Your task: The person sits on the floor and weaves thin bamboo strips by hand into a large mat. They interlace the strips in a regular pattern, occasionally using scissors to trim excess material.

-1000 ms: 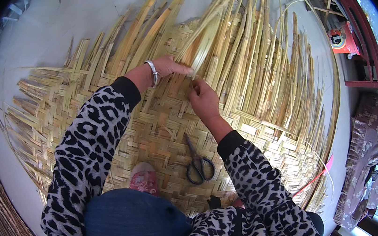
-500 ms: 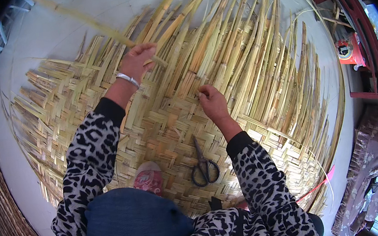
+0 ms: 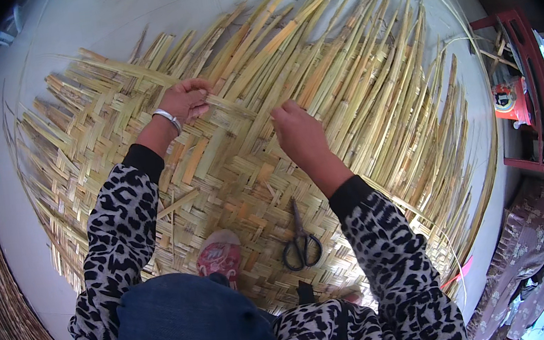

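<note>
A large woven mat (image 3: pixel 244 166) of split cane strips spreads over the floor, its long loose ends fanning out at the far side. My left hand (image 3: pixel 186 101), with a silver bracelet on the wrist, is closed at a flat pale strip (image 3: pixel 234 109) that runs crosswise over the weave. My right hand (image 3: pixel 299 134) is closed a little to the right, fingertips down at the base of the loose strips (image 3: pixel 343 86); what it pinches is hidden under the fingers. Dark-handled scissors (image 3: pixel 300 241) lie on the mat nearer me.
My pink shoe (image 3: pixel 220 258) rests on the mat, and my blue-covered knee (image 3: pixel 190 329) rises at the lower left. To the right stand a dark red wooden frame (image 3: pixel 534 90) and a heap of patterned cloth (image 3: pixel 527 254). A rolled or stacked reed mat (image 3: pixel 18 317) lies at the left edge.
The long strip my left hand held raised toward the far left is now down across the weave. That hand has come lower; my right hand has moved slightly farther out.
</note>
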{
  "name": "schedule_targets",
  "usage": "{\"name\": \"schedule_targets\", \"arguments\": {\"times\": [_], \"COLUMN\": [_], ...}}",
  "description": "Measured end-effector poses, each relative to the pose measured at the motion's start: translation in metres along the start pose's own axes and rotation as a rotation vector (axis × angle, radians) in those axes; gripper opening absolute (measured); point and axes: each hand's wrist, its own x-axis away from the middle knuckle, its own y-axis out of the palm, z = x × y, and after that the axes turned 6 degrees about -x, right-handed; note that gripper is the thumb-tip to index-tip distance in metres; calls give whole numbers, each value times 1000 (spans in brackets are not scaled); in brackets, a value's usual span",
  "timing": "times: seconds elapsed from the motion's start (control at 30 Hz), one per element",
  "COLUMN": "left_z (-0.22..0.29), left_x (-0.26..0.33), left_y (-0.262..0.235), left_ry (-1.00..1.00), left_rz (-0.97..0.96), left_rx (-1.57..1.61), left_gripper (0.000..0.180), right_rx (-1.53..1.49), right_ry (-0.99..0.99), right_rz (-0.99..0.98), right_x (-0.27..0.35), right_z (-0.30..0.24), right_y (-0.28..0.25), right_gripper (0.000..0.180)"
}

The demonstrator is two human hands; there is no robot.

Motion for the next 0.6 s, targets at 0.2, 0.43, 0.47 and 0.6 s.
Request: {"name": "schedule_targets", "arguments": {"times": [0.2, 0.43, 0.47, 0.6], "left_z": [26, 63, 65, 61], "left_x": [5, -44, -53, -71], "left_y": [-7, 35, 42, 68], "left_ry": [54, 66, 41, 357], "left_rz": [-194, -231, -259, -51], "left_rx": [13, -255, -306, -1015], "left_gripper": [14, 12, 12, 32], "right_rx": [-188, -333, -377, -426], "right_ry": [148, 350, 393, 449], "right_rz": [-52, 173, 191, 271], "right_x": [-52, -54, -54, -49], "right_z": [-35, -33, -34, -33], "right_y": [31, 38, 39, 37], "right_gripper": [23, 26, 26, 28]}}
